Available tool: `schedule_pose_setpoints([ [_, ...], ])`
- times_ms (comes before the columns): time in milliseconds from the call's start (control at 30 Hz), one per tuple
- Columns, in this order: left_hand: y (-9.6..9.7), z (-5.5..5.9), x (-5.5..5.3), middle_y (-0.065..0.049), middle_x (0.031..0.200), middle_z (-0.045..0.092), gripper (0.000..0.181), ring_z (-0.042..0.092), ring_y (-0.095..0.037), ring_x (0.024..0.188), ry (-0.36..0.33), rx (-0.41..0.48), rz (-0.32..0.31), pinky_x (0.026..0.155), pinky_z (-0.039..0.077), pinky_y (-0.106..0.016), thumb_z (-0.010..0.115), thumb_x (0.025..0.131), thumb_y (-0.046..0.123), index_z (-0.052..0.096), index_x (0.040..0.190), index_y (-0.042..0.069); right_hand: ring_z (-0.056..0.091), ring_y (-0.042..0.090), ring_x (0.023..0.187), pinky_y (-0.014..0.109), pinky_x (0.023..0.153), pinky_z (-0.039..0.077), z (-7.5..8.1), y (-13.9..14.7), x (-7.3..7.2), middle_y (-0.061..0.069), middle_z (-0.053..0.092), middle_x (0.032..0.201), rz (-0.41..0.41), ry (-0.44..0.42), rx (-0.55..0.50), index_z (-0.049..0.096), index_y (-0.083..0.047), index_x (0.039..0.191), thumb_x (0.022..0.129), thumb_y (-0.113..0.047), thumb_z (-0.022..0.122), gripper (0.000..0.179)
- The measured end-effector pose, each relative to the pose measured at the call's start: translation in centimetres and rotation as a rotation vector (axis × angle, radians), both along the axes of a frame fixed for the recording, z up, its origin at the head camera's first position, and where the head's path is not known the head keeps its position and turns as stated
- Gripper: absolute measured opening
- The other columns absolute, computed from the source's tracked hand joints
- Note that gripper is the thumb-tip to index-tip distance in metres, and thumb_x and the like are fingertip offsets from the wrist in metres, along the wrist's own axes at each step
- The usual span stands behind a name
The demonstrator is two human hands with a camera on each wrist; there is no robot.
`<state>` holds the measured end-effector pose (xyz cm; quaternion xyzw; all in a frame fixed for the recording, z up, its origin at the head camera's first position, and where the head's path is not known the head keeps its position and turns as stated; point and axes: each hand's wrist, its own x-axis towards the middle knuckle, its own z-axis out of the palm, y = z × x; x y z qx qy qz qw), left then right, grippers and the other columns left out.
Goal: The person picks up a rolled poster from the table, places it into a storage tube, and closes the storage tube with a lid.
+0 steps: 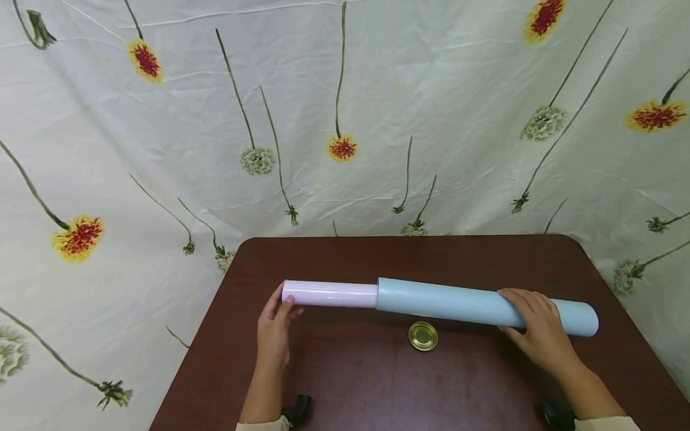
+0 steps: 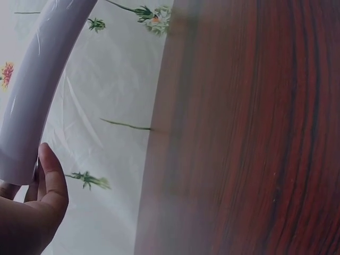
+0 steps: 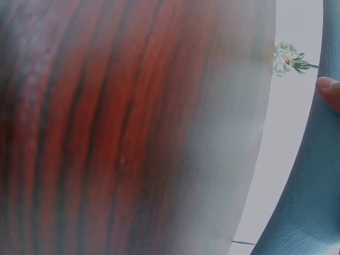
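Note:
A shiny lilac roll point(image 1: 330, 294) runs into the open left end of a thicker light-blue tube point(image 1: 442, 299); how far it reaches inside is hidden. My left hand point(image 1: 276, 326) holds the lilac roll's free left end, thumb in front. The left wrist view shows that lilac roll point(image 2: 40, 95) slanting up from the left hand point(image 2: 40, 204). Farther right, my right hand point(image 1: 539, 329) grips the blue tube from above near its right end. Only a fingertip point(image 3: 330, 93) on the blue tube point(image 3: 313, 186) shows in the right wrist view.
A small round gold-coloured object point(image 1: 423, 336), like a lid or shallow dish, lies on the dark brown table point(image 1: 399, 383) just in front of the tube. Behind the table's far edge hangs a pale cloth point(image 1: 463, 90) printed with flowers.

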<state>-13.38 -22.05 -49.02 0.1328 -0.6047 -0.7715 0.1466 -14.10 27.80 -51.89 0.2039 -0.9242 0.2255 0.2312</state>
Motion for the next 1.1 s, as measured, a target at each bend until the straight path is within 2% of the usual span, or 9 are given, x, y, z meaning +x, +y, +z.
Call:
schedule_pose_setpoints([
  [300, 0.4, -0.5, -0.1, 0.008, 0.123, 0.061, 0.047, 0.062, -0.006, 0.094, -0.027, -0.043, -0.031, 0.082, 0.055, -0.021, 0.060, 0.102, 0.014, 0.051, 0.147, 0.005, 0.051, 0.037, 0.118, 0.061, 0.098, 0.032, -0.3, 0.0, 0.1, 0.015, 0.059, 0.130, 0.002, 0.004, -0.002, 0.056, -0.011, 0.139, 0.058, -0.007, 0.095, 0.089],
  [867, 1.0, -0.7, 0.1, 0.013, 0.122, 0.062, 0.048, 0.062, -0.006, 0.096, -0.070, -0.119, -0.082, 0.083, 0.054, -0.021, 0.063, 0.101, 0.017, 0.052, 0.147, 0.010, 0.051, 0.036, 0.117, 0.060, 0.097, 0.032, -0.6, -0.3, 0.4, 0.015, 0.060, 0.129, 0.013, 0.011, -0.015, 0.057, -0.011, 0.138, 0.057, -0.007, 0.095, 0.089],
  [1100, 1.1, -0.7, 0.2, 0.006, 0.125, 0.060, 0.047, 0.062, -0.015, 0.101, -0.077, -0.147, -0.111, 0.084, 0.054, -0.023, 0.063, 0.101, 0.017, 0.053, 0.147, 0.012, 0.051, 0.036, 0.117, 0.061, 0.097, 0.032, -0.5, -0.3, 0.5, 0.015, 0.060, 0.129, 0.010, 0.010, -0.019, 0.057, -0.011, 0.138, 0.057, -0.007, 0.095, 0.089],
])
